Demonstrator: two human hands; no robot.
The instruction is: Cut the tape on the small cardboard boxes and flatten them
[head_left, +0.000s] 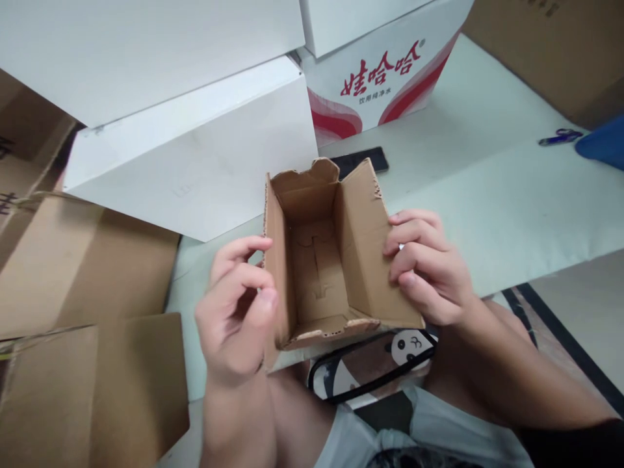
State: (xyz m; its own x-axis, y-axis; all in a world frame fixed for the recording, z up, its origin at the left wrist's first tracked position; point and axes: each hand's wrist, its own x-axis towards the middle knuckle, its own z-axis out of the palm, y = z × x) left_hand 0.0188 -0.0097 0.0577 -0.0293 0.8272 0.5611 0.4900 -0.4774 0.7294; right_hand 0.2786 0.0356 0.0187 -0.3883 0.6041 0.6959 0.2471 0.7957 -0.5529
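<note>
A small brown cardboard box (319, 260) stands open-topped before me, tilted so that I see down to its interlocked bottom flaps. The inside holds nothing. Its edges are torn and ragged at the top, and the right-hand flap (373, 244) leans outward. My left hand (238, 305) is closed on the left wall, fingers curled against its outer side and thumb near the rim. At the right, my right hand (429, 266) grips the outer edge of the flap with bent fingers. Just behind the box lies a dark phone (363, 162), partly covered by it.
White cartons (195, 156) are stacked at the back left, beside a white carton with red lettering (385, 84). Brown cardboard boxes (97, 273) crowd the left. A purple pen-like object (560, 137) and a blue object (604, 143) lie at right on the pale-green tabletop (511, 208). Below is a panda-patterned item (375, 364).
</note>
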